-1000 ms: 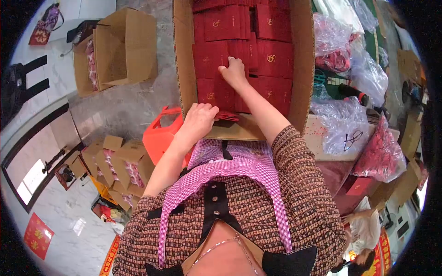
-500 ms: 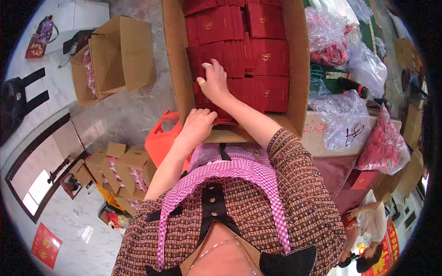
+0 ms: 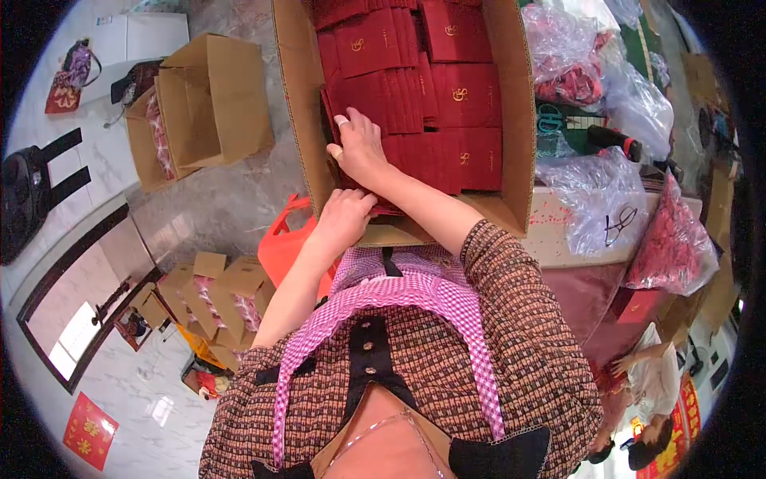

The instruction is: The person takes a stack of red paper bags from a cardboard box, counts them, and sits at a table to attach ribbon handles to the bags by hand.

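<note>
An open cardboard box (image 3: 524, 160) stands in front of me, packed with rows of flat dark red packets (image 3: 471, 96) bearing gold print. My right hand (image 3: 361, 152) reaches into its left part; the fingers are apart and rest on the packets, and the thumb is near the box's left wall. Two fingers carry a ring or band. At the near left corner, my left hand (image 3: 345, 215) is closed, its curled fingertips at the edges of the packets there. What exactly lies between those fingertips is partly hidden.
An orange-red plastic basket or stool (image 3: 287, 243) stands left of the box. Further left are an open carton (image 3: 231, 96) and several filled cartons (image 3: 243, 275). On the right, a table holds clear plastic bags (image 3: 594, 199) and a bag of red items (image 3: 674, 247). A person (image 3: 650, 371) is at lower right.
My right hand has slid slightly left and toward me over the packets. My left hand stays at the near corner. The whole view has shifted a little.
</note>
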### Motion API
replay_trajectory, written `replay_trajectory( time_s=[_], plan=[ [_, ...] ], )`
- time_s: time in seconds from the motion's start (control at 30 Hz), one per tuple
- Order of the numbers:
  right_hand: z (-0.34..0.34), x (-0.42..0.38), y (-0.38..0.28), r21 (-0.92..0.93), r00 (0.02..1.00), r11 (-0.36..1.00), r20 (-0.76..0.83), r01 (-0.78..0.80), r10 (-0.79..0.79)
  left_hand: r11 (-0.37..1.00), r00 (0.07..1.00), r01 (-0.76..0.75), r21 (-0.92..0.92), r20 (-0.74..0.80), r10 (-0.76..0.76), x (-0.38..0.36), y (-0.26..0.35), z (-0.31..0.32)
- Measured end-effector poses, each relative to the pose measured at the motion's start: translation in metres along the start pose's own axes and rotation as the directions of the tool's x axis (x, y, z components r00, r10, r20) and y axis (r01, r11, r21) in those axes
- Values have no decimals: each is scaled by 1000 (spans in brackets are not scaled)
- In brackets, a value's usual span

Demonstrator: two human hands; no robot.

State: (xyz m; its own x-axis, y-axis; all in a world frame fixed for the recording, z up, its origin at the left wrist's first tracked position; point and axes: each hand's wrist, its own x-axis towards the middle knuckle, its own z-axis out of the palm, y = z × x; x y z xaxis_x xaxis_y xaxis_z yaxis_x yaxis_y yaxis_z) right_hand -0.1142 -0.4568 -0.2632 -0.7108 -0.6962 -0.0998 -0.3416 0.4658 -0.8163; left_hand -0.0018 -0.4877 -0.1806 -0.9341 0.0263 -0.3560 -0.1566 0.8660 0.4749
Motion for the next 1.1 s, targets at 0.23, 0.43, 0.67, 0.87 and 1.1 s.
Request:
replay_trajectory(
  time_s=[0.23,0.43,0.67,0.87,1.1],
  plan=[
    [-9,25,51,342,911,870,-85,-354,404,1000,1000,-3,11,11,3,0,-3,2],
    [-95,-26,65,631,945,711,120,-309,305,994,971,-86,-62,-230,70,-1,1,-7],
    [-120,-95,55,499,823,723,543,-477,168,964,915,-44,-262,-398,-67,-10,17,-15],
    [-127,-95,57,453,652,702,758,-550,22,986,944,14,-167,-323,-68,-11,20,-22],
    [-134,-59,65,304,341,595,939,-744,-54,998,967,31,-63,-252,-45,-12,13,-22]
  ],
)
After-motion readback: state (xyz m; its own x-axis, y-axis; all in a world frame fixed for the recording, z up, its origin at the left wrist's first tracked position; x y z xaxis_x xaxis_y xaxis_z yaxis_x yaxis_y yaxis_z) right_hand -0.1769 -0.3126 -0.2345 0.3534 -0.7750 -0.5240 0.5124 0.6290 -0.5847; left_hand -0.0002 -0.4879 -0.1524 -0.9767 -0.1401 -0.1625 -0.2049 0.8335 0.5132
